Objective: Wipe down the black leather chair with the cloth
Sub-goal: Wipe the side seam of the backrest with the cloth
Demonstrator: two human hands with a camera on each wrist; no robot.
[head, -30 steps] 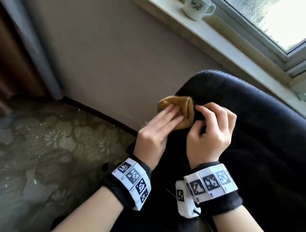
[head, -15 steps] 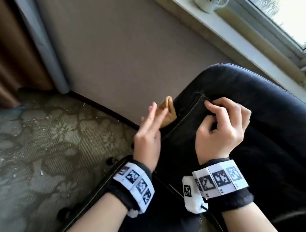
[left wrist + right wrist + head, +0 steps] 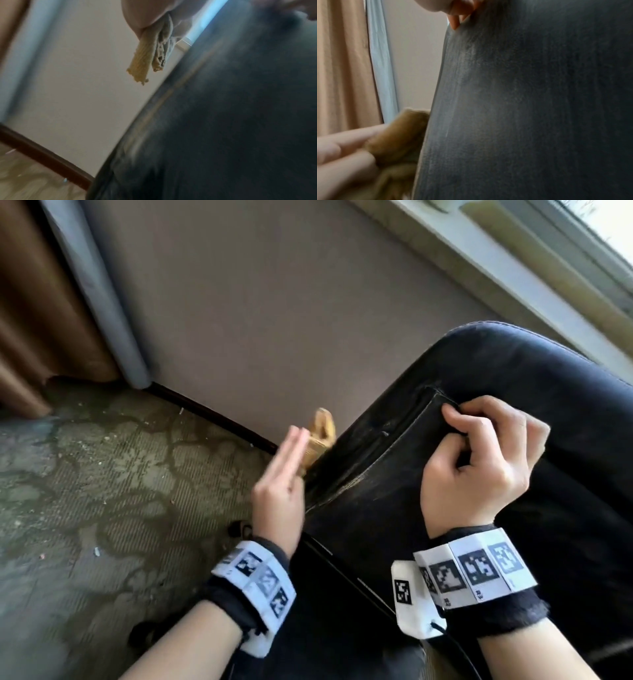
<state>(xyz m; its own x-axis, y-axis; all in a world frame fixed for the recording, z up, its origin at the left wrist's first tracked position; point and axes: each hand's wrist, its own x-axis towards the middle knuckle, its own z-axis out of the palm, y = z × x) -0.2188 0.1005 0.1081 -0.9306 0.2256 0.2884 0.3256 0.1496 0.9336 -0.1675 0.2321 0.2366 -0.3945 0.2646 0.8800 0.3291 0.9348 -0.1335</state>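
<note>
The black leather chair [image 3: 513, 405] fills the right half of the head view, its rounded back rising toward the window sill [image 3: 513, 278] at the far right. Its leather is dark and dull, with pale, streaky scuffing across the panel in the right wrist view, and a light line of stitching runs along the seam of a flat panel or flap on its side. The right hand [image 3: 479, 470] sits on top of that panel with its fingers curled tightly, thumb and fingertips pinching the far corner of the flap's edge. The cloth [image 3: 320, 436] is a small, folded, mustard-yellow piece with a coarse ribbed weave; in the left wrist view its layered edges hang down below the palm, one fold bright yellow and the inner ones greyer. It lies at the left side of the chair, pressed against the leather just beside the seam. The left hand [image 3: 282, 481] holds it there with fingers stretched out nearly straight and flat against it, blurred in the frame. Both wrists wear black bands with printed square markers. Patterned carpet [image 3: 102, 491] spreads to the left, below a plain wall [image 3: 274, 320] and a brown curtain [image 3: 30, 313].
</note>
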